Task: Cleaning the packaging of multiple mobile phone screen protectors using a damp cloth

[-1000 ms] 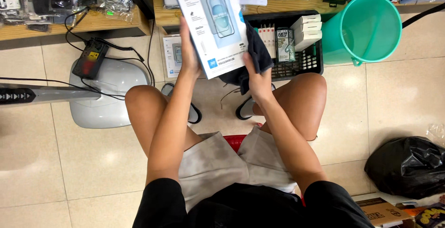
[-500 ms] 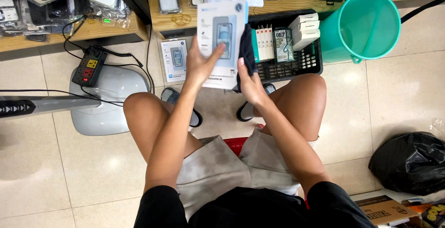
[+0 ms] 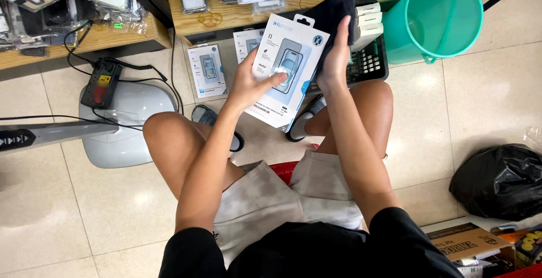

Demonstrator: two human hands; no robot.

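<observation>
The left hand [image 3: 248, 86] grips a flat white cardboard box [image 3: 288, 69] with a glossy printed front, thumb pressed on its face, holding it above the knees. The right hand [image 3: 334, 57] is closed on a soft dark cloth [image 3: 330, 9] against the box's right edge. A black plastic crate [image 3: 370, 63] and a smooth round teal bucket [image 3: 437, 15] stand on the tiled floor [image 3: 463, 108] beyond.

White box [image 3: 285, 74] w/ blue edge strip & grey-blue phone pic on front; cloth [image 3: 333, 12] dark navy, nearly black. Bucket [image 3: 437, 15] teal, bin bag [image 3: 499, 179] glossy black, crate [image 3: 370, 63] black, fan base [image 3: 127, 125] pale grey-white, power strip [image 3: 101, 83] black w/ red & yellow marks. Floor tiles [image 3: 68, 210] cream, shorts [image 3: 265, 199] light beige, shirt [image 3: 316, 252] black.
</observation>
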